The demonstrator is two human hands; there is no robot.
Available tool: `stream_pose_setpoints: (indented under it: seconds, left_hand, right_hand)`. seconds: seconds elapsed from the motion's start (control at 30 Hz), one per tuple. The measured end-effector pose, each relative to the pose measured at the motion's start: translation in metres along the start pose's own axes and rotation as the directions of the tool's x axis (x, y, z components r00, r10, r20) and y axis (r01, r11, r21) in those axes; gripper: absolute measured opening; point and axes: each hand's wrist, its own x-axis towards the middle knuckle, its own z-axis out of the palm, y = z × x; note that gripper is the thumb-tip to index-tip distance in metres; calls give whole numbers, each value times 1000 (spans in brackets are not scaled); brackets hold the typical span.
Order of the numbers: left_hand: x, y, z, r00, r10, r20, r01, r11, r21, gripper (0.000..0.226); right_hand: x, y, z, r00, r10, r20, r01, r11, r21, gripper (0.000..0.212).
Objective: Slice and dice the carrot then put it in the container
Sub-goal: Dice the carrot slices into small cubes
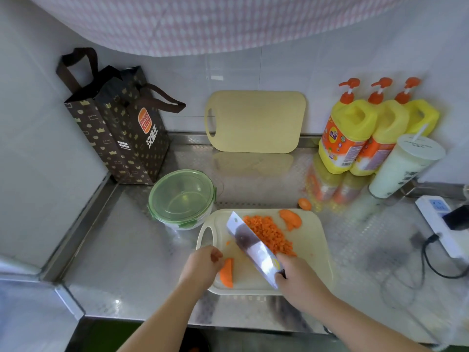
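Lying on the pale cutting board point(313, 252), a heap of diced carrot point(269, 235) is being flanked on its left by the broad blade of a cleaver point(250, 246), whose handle is being gripped by the curled fingers of the right hand point(297, 275). A half-round carrot piece point(226, 273) is being touched at its top end by the curled fingertips of the left hand point(201, 266); a true pinch cannot be told. A lidded green-rimmed container point(181, 196) is being seen just beside the board's far left corner, with carrot slices point(290, 219) at its far right and a carrot stub point(304, 204) on the steel counter point(127, 262) beyond.
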Motion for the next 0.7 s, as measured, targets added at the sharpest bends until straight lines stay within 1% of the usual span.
stream_pose_setpoints:
  seconds: [0.07,0.13,0.2,0.27,0.37,0.43,0.57,0.67,0.7]
  left_hand:
    - [-8,-2,3,1000,-2,5,1,998,57,14]
    - [-14,-2,8,1000,-8,11,7,996,93,20]
    - [-18,-1,12,1000,-28,6,27,995,94,23]
    - [-19,0,13,998,-57,4,56,995,78,24]
    - [-21,1,15,995,-99,-1,99,995,1,21]
    - [-21,2,17,993,-118,-3,117,991,-57,15]
    - [-23,10,22,990,-139,-33,128,964,-233,3]
    - [-24,16,25,987,-159,-40,138,936,-324,16]
    - [-25,18,26,985,-169,-38,146,928,-343,16]
  right_hand:
    - [-2,-2,6,1000,3,25,1,992,-126,26]
    - [-3,-6,9,999,-6,47,16,977,-211,25]
    - [-2,-10,12,998,-37,60,51,965,-256,18]
    - [-2,-13,14,998,-38,56,51,960,-274,15]
    - [0,-13,14,1000,-7,8,9,961,-276,14]
    - [-2,-10,12,1000,11,-18,-16,961,-276,12]
    - [-8,-11,15,1000,-10,21,15,964,-264,21]
    - [-10,-19,21,999,-29,34,37,962,-270,24]
    - [-10,-22,23,999,-31,34,39,961,-272,24]
